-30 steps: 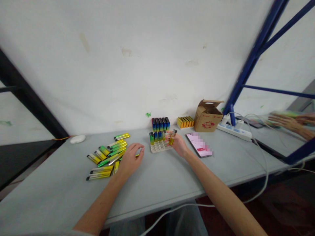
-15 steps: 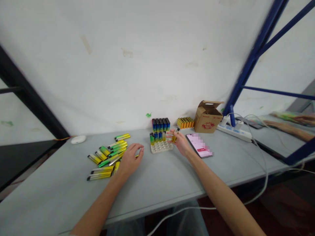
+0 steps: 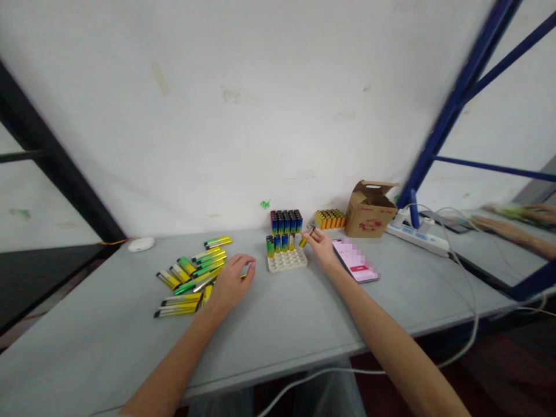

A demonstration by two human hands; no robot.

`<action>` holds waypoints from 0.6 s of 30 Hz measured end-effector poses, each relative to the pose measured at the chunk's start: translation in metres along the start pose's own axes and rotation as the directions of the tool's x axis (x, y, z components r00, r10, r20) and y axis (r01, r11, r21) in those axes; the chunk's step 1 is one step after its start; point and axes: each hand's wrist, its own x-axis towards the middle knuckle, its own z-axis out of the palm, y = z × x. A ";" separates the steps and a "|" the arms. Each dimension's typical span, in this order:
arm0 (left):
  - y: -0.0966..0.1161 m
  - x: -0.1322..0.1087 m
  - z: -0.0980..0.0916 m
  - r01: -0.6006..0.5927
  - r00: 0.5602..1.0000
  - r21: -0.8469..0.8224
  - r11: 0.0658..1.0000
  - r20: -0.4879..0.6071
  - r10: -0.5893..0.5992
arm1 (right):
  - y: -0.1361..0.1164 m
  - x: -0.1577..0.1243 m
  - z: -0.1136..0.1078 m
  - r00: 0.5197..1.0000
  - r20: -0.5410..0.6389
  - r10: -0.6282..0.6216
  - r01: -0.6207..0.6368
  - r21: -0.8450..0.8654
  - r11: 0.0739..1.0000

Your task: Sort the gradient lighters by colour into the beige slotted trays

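My right hand [image 3: 320,248] is shut on a yellow lighter [image 3: 306,237], which tilts just off the back right corner of a cream pegged tray [image 3: 287,262]. Several blue-and-yellow lighters [image 3: 280,242] stand upright in the tray's back row. Behind it stands a block of dark blue lighters [image 3: 285,222]. My left hand [image 3: 231,284] rests curled on the table, holding nothing visible, beside a loose heap of yellow-green lighters [image 3: 189,282]. One lighter's tip shows by its fingers.
An orange block of lighters [image 3: 330,219], a cardboard box [image 3: 370,212], a pink-screened phone [image 3: 355,260] and a power strip [image 3: 417,239] with cables line the grey table [image 3: 278,330]. A blue metal frame [image 3: 460,98] stands right; another person's hands [image 3: 512,226] lie beyond it.
My right hand has moved slightly back and right, and the lighter in it now tilts instead of standing nearly upright. My left hand has barely moved.
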 end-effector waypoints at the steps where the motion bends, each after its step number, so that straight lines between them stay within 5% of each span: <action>1: 0.000 0.000 0.001 -0.001 1.000 0.003 1.000 0.008 0.001 | 0.003 0.002 0.000 1.000 -0.002 0.022 -0.022 0.024 0.999; 7: -0.002 -0.002 0.002 0.000 0.998 0.017 1.000 0.055 -0.001 | 0.017 0.005 -0.002 0.993 0.091 0.070 -0.068 -0.028 0.997; 18: -0.003 -0.003 0.000 0.034 0.998 0.067 0.997 0.041 -0.037 | 0.027 0.000 -0.002 0.960 0.272 -0.071 0.175 -0.381 0.908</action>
